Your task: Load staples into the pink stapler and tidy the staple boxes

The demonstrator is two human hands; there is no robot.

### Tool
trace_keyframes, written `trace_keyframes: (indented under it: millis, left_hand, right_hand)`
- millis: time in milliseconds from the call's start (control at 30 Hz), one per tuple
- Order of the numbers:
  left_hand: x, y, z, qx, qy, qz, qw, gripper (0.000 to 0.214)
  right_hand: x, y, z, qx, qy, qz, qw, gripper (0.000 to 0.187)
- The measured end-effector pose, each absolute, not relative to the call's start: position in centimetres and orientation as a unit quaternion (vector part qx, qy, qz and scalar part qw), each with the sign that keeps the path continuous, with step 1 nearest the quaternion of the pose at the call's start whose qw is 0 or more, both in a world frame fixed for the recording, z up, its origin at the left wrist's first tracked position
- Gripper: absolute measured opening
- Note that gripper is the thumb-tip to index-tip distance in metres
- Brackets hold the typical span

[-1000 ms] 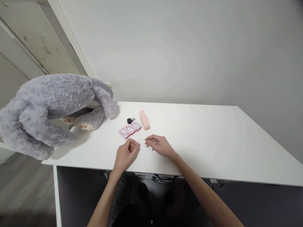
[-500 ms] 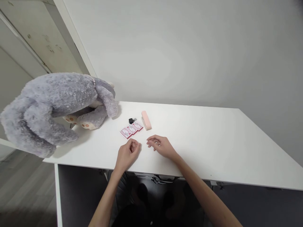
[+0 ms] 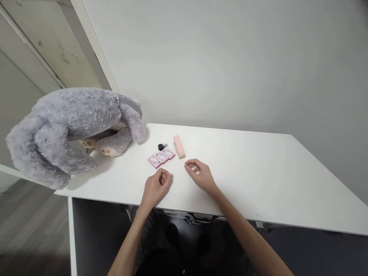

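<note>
My left hand (image 3: 156, 186) rests on the white table (image 3: 258, 180) with its fingers curled into a loose fist, nothing showing in them. My right hand (image 3: 199, 173) hovers just beside it, fingers bent but apart and empty. Just beyond the right fingertips lies a pink stapler (image 3: 178, 146). Left of the stapler sits a small black object (image 3: 162, 146). In front of that, three small red-and-white boxes (image 3: 161, 158) lie side by side in a row, a little beyond my left hand.
A large grey plush toy (image 3: 77, 126) sprawls over the table's left rear corner and hangs past the edge. A plain wall stands behind the table. A pale cabinet or door (image 3: 34, 50) is at the far left. My legs are under the front edge.
My right hand has moved a little forward, towards the pink stapler. My left hand stays curled in the same spot. The view has shifted slightly.
</note>
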State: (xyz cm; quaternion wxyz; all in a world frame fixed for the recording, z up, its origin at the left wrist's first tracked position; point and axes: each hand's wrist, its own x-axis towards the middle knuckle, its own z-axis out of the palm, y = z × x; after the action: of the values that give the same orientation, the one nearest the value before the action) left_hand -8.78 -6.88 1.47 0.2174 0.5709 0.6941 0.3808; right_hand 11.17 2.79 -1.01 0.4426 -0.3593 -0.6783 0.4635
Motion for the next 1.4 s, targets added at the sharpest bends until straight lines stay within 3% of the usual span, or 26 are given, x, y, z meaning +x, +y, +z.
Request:
trace_keyframes:
  millis: [100, 233, 333, 400, 633, 933, 1267, 1400]
  left_hand:
    - [-8.8, -6.9, 1.5, 0.574, 0.692, 0.380, 0.218, 0.024]
    - [-8.8, -7.0, 1.6, 0.573, 0.692, 0.380, 0.219, 0.024]
    - [-8.7, -6.9, 1.6, 0.568, 0.692, 0.387, 0.221, 0.024]
    - [-8.8, -6.9, 1.6, 0.565, 0.690, 0.393, 0.224, 0.024]
    - [-9.0, -7.0, 1.4, 0.566, 0.683, 0.401, 0.228, 0.024]
    - [-9.1, -7.1, 1.1, 0.570, 0.684, 0.398, 0.222, 0.022]
    - [-8.7, -6.7, 1.0, 0.677, 0.600, 0.401, 0.146, 0.022]
    - [-7.6, -6.4, 0.9, 0.712, 0.549, 0.396, 0.186, 0.026]
  right_hand:
    - [11.0, 3.4, -1.6, -0.359, -0.692, 0.419, 0.464, 0.030]
    - [10.3, 4.5, -2.7, -0.377, -0.717, 0.397, 0.431, 0.070]
    - [8.7, 5.6, -2.9, -0.428, -0.702, 0.390, 0.414, 0.081]
    - [7.5, 6.4, -2.7, -0.466, -0.685, 0.374, 0.416, 0.078]
    - [5.7, 7.8, -1.8, -0.504, -0.672, 0.336, 0.427, 0.039]
    - [11.6, 4.1, -2.3, -0.511, -0.654, 0.346, 0.437, 0.049]
    - [18.5, -1.6, -1.3, -0.417, -0.728, 0.422, 0.344, 0.038]
    - [18.6, -2.0, -0.7, -0.374, -0.749, 0.444, 0.319, 0.036]
